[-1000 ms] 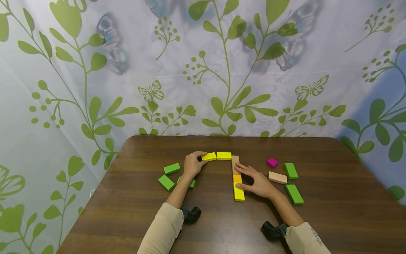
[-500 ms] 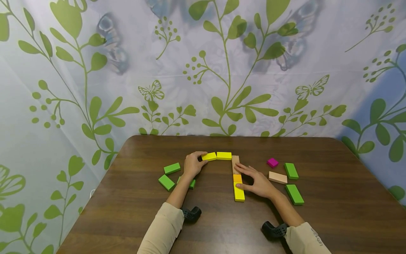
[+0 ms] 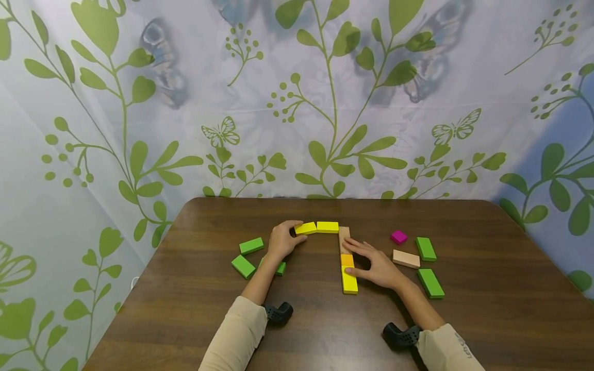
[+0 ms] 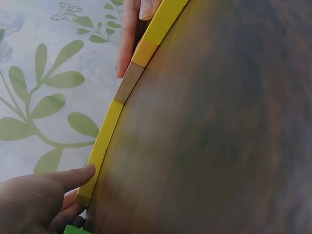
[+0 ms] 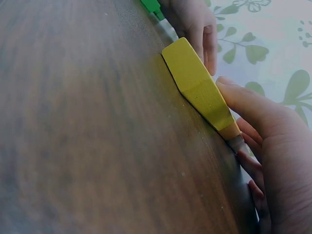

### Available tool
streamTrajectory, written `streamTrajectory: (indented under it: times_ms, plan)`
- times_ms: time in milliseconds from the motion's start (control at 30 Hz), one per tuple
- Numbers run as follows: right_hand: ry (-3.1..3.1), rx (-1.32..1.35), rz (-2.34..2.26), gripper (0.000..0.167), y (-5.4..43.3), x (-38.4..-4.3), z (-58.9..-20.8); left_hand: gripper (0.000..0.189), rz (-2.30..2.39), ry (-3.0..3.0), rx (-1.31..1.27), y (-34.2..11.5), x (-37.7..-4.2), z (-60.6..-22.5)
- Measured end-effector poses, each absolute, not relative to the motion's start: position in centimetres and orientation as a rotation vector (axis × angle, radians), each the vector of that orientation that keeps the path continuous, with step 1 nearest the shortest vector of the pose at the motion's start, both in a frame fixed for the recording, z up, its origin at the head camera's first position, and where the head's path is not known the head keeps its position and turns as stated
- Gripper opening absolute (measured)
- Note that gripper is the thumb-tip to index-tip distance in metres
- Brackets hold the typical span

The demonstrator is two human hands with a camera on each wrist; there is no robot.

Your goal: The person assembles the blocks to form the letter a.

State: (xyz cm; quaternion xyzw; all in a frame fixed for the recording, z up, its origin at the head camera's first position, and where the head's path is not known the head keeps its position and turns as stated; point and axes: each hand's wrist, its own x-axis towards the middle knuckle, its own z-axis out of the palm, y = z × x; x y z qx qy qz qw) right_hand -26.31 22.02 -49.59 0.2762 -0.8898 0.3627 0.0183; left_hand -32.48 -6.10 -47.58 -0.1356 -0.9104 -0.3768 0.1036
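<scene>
My left hand has thumb and fingers on either side of the outer yellow block, at its left end. In the left wrist view the thumb overlaps the near face of this block. Another yellow block adjoins it, leading to a bare wood block. From there the line turns toward me through an orange block to a near yellow block. My right hand rests along this side, fingers extended at the bare wood block and thumb on the near yellow block.
On the left of the brown table lie several green blocks, one partly hidden by my left forearm. On the right are a magenta block, a loose bare wood block and two green blocks. A patterned cloth hangs behind.
My left thumb has shifted slightly right and toward me, a little farther from the outer yellow block. The right hand and the blocks look unmoved.
</scene>
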Motion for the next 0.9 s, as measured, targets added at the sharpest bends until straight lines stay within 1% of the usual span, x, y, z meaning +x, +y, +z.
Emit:
streamTrajectory:
  times_ms: [300, 533, 900]
  plan:
    - [-2.769, 0.860, 1.138, 0.071, 21.8, -26.2, -49.4, 0.051, -1.159, -2.767, -0.462, -7.5, -31.9, -46.8]
    - [-2.767, 0.859, 1.132, 0.071, 21.7, -26.1, -49.5, 0.048, -1.137, -2.751, -0.496, -9.5, -31.2, -46.2]
    - [-2.763, 0.855, 1.130, 0.072, 21.8, -26.2, -49.4, 0.044, -1.078, -2.718, -0.436, -12.8, -30.5, -45.4]
